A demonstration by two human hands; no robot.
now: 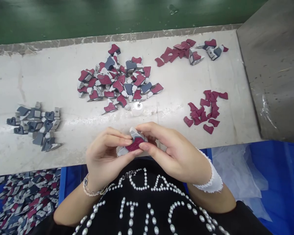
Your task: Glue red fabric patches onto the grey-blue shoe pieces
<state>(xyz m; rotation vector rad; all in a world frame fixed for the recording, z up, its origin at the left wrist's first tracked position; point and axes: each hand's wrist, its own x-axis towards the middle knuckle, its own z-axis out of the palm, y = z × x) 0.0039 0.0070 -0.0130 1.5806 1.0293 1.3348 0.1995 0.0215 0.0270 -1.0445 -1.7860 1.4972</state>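
Note:
Both hands grip one small plastic part point(136, 143), grey and white with a maroon plate on its face, just above the table's near edge. My left hand point(107, 151) is closed on its left side, fingers and thumb pinching it. On the other side my right hand point(170, 150) pinches it, with the thumb resting on the maroon plate. Beyond the hands stands a small round white piece with a metal tip point(137, 109). A pile of similar maroon-faced parts point(117, 81) lies behind that.
Grey-and-white parts without maroon plates point(36, 125) lie at the left. Loose maroon plates point(209, 109) lie at the right, more point(177, 52) farther back beside several parts. A blue bin point(63, 184) full of parts sits lower left. A metal panel point(271, 71) bounds the right side.

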